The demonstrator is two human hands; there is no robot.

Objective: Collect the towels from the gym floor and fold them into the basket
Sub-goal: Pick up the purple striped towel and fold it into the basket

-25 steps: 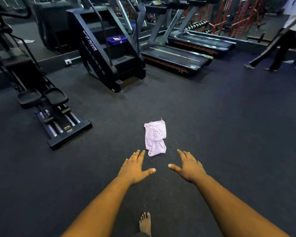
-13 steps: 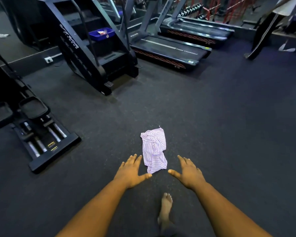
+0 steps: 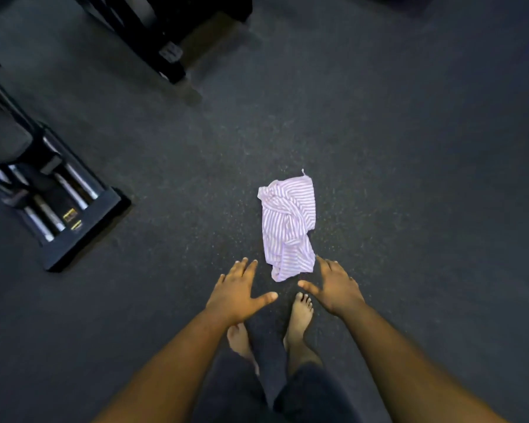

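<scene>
Reaching for the towel

Left hand [image 3: 239, 288] and right hand [image 3: 336, 288], fingers spread wide and empty, flank the crumpled towel [image 3: 287, 227], ready to gather it.

bare floor [image 3: 409, 178] all around towel [image 3: 287, 227], stepper base [image 3: 58, 215] well left

The towel [image 3: 288, 228] lies crumpled on the gym floor [image 3: 409, 178], just ahead of the person's two bare feet. The left hand [image 3: 237, 293] hangs near its near-left corner, the right hand [image 3: 336, 285] at its near-right edge. A stepper machine [image 3: 43, 190] stands well off to the left, another machine's base [image 3: 153, 29] beyond.
</scene>
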